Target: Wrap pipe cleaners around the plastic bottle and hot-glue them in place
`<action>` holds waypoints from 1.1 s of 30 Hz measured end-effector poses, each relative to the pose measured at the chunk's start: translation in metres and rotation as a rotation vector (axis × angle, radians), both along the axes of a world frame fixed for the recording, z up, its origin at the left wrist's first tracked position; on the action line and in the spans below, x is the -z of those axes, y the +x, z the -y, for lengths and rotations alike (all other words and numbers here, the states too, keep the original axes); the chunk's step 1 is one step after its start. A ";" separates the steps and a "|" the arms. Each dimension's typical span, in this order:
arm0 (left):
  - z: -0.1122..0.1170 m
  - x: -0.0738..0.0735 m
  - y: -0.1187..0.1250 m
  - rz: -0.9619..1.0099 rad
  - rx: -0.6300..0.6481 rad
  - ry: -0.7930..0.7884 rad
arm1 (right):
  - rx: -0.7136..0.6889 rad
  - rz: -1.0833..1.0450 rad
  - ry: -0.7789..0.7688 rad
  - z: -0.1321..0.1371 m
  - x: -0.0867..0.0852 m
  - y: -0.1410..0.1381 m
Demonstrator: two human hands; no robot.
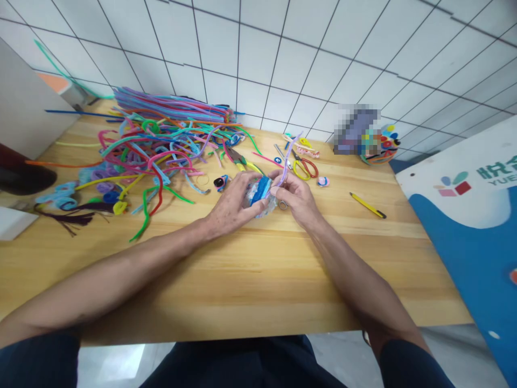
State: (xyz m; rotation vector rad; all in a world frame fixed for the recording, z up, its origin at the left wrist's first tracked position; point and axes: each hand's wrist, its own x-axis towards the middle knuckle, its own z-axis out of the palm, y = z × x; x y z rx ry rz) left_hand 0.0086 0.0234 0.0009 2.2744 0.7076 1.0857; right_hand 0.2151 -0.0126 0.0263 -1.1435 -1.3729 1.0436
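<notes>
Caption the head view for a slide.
Left hand holds a blue bundle, right hand a purple stem, near scissors and a colourful pile.

L hand (230,207) grips a clear, crinkly piece w/ blue band (260,191) above the wood table (250,275); R hand (297,195) pinches a purple fuzzy stem (287,159) against its R side. Big tangle of multicol. stems (141,153) on L, bundle of straight ones (173,105) behind, by tiled wall (258,59). Pliers (239,159) just beyond L hand, scissors (302,163) beyond R, yellow cutter (367,205) farther R.
</notes>
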 end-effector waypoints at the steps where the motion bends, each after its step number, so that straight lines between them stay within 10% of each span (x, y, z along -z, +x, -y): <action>1: 0.000 0.000 0.000 0.004 0.000 0.007 | 0.004 0.005 -0.004 0.000 0.000 0.000; 33: 0.005 -0.004 0.000 0.043 0.022 -0.109 | -0.072 -0.097 -0.054 -0.002 0.003 0.006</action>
